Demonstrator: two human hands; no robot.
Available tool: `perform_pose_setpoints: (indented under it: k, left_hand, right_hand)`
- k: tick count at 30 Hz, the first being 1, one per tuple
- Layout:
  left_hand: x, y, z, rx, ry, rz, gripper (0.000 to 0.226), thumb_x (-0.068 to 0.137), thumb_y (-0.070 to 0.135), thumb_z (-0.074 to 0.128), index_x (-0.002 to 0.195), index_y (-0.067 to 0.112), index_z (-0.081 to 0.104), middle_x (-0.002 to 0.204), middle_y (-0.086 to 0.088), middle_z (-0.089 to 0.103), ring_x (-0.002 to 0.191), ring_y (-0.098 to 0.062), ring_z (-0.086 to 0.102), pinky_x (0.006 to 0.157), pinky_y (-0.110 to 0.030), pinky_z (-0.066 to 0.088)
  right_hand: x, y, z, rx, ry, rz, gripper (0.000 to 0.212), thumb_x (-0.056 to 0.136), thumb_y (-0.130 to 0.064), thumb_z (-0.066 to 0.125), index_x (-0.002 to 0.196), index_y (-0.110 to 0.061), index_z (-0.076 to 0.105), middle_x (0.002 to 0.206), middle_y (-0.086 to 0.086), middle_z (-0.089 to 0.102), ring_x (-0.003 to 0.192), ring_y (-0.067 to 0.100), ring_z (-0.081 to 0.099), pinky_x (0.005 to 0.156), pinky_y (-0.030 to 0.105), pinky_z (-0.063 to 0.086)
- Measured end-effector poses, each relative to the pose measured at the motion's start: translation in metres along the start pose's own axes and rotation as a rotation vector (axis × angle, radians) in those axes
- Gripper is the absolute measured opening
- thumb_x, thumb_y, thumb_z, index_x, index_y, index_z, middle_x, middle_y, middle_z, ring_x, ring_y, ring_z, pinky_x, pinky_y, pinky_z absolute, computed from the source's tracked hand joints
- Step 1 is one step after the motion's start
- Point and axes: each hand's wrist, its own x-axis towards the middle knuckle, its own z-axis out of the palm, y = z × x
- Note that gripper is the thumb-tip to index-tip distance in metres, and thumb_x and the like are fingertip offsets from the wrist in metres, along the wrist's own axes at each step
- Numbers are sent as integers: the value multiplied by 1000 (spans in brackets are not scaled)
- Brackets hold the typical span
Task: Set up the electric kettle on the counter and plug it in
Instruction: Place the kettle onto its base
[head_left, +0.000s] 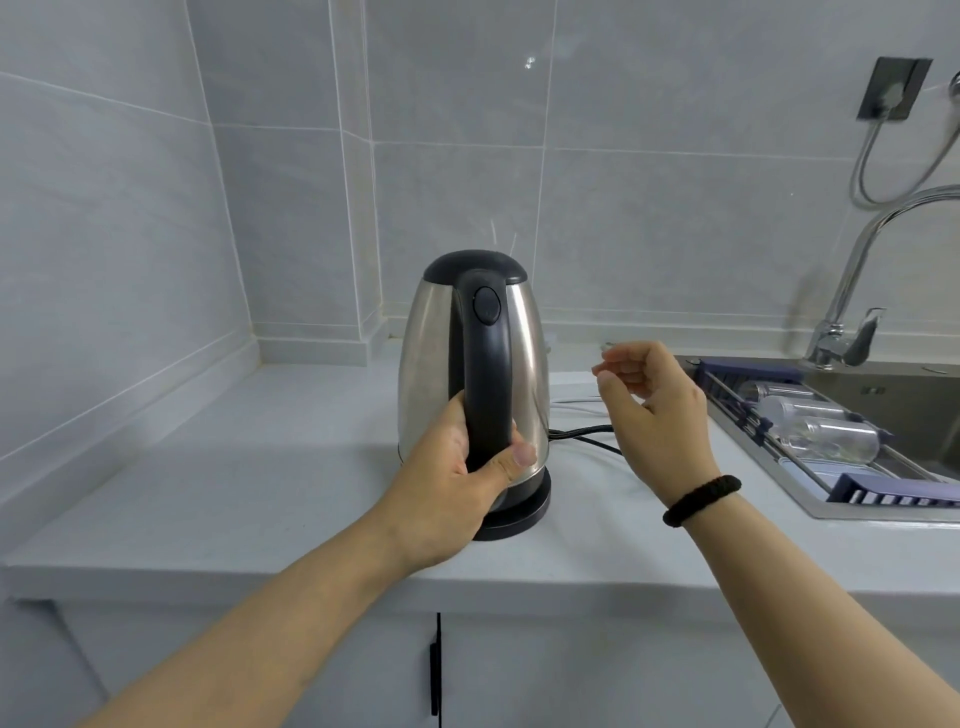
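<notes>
A stainless-steel electric kettle with a black lid and handle stands upright on its round black base on the pale counter. My left hand is shut on the lower part of the kettle handle. A black power cord runs from the base to the right and passes behind my right hand. That hand hovers just right of the kettle with loosely curled, separated fingers and nothing visibly in it. The cord's plug is hidden.
A dark wall socket at the upper right has a grey plug and cable in it. A chrome faucet rises over the sink, where a rack holds clear bottles. Tiled walls form a corner behind the kettle.
</notes>
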Motion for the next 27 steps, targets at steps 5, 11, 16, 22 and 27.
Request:
perform_pose_setpoints:
  k: [5,11,16,22,27]
  left_hand:
    - [-6,-1,3,-6,-15,-9,14,90,19,63,98,17,52,85,3,58,78,-2,55,77,-12,45]
    - [-10,2,8,-49,-107,-38,15,92,17,60,98,26,50,78,20,56,72,3,53,74,-15,44]
    - [-11,1,7,-63,-119,-52,14,92,18,61,97,26,51,79,17,55,75,0,54,78,-20,47]
    - [-6,4,-2,-59,-109,-66,15,89,25,61,101,25,51,87,6,58,99,-22,61,85,-21,52]
    - [-5,2,-1,-35,-124,-70,13,91,25,60,101,24,51,86,7,58,91,-20,62,83,-23,52]
  right_hand:
    - [5,18,1,-358,-366,6,15,93,-21,56,102,-18,67,97,-8,64,92,9,58,81,21,42]
    - [-3,54,8,-713,-586,120,20,91,-27,57,84,-16,73,85,2,72,83,25,64,74,42,56]
    - [-12,78,8,-691,-468,189,12,80,-6,55,80,-4,67,86,13,70,89,31,63,76,46,55]
    - [-11,82,10,-605,-418,218,19,82,-5,56,76,-7,74,81,6,73,83,25,62,77,35,50]
    - [-10,80,9,-575,-448,217,18,84,-7,57,80,-5,75,82,6,74,84,23,62,73,23,41]
